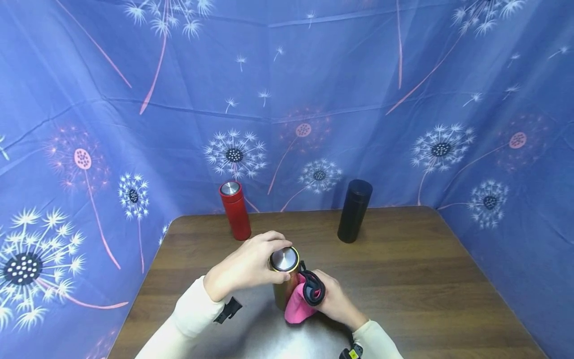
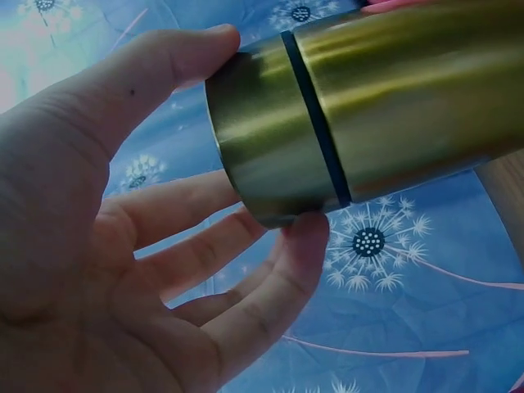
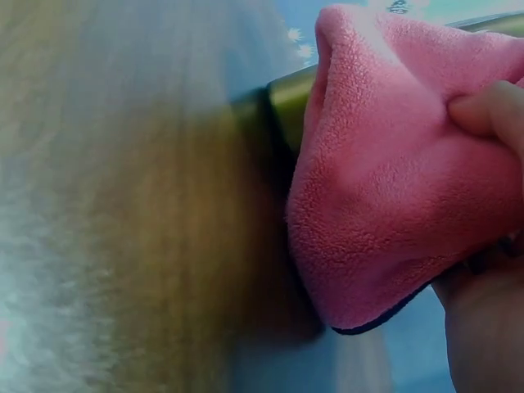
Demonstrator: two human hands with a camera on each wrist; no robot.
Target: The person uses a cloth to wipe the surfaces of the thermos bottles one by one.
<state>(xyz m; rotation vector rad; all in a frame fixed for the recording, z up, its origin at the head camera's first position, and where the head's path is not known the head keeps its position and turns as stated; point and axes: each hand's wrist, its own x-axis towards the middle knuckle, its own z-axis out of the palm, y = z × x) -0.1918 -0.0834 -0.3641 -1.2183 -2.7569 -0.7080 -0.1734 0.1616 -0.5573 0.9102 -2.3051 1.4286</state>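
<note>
A gold vacuum flask (image 1: 281,294) with a silver-topped lid stands roughly upright at the middle of the table. My left hand (image 1: 251,262) grips it around the lid (image 2: 266,135), thumb on one side and fingertips on the other. Against the flask's right side, my right hand (image 1: 335,301) holds a pink fleecy cloth (image 3: 385,180) with a dark edge. The cloth covers part of the body, and its dark side shows folded over by the fingers. Whether the flask's base touches the table cannot be told.
A red flask (image 1: 236,214) with a silver lid top stands at the back left of the wooden table (image 1: 426,279). The black flask (image 1: 354,212) is at the back right. Behind and beside the table hangs a blue dandelion-print curtain (image 1: 358,124).
</note>
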